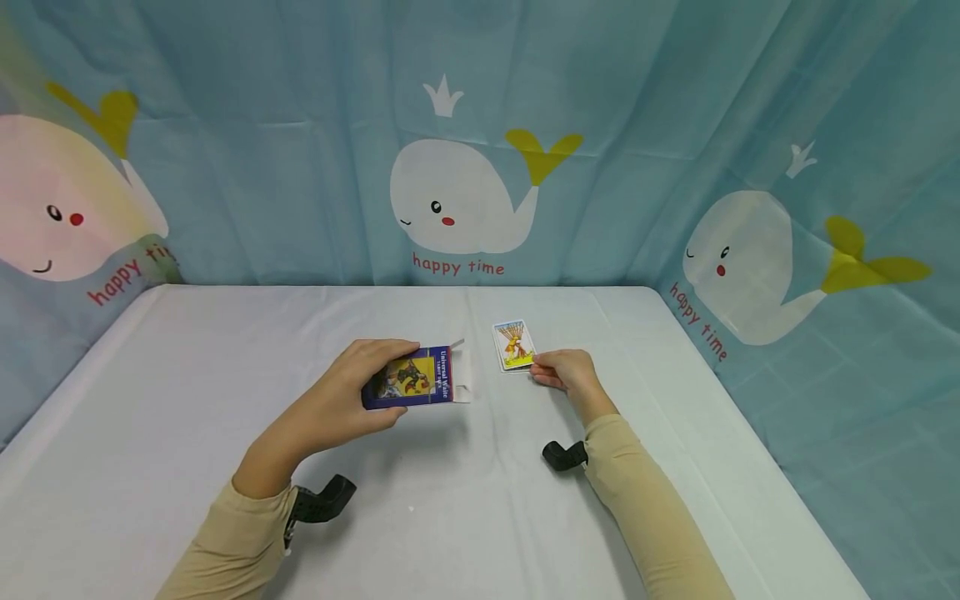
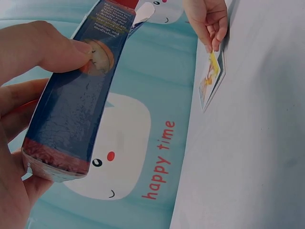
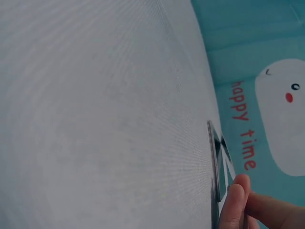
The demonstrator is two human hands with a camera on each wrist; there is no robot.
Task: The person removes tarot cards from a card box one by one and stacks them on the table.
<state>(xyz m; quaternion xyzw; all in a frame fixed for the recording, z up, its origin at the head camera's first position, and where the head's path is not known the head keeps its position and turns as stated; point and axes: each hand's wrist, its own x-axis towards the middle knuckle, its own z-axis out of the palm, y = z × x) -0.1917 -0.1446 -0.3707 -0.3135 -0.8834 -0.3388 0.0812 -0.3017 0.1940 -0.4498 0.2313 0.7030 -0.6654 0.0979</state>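
My left hand (image 1: 352, 392) grips a dark blue tarot card box (image 1: 416, 379) above the table, thumb on one narrow side and fingers round the other. The box's end flap stands open toward the right; whether cards are inside is hidden. At the right, my right hand (image 1: 564, 372) pinches the near right corner of a picture card (image 1: 514, 346) printed with a figure and a bundle of sticks. That card is tilted, its held edge lifted off a thin stack (image 3: 214, 160) lying on the table, as the right wrist view shows.
A white cloth covers the table (image 1: 225, 358). Pale blue curtains (image 1: 300, 167) with whale prints hang along the back and sides. Each wrist carries a black camera mount, the left one (image 1: 324, 500) close over the cloth.
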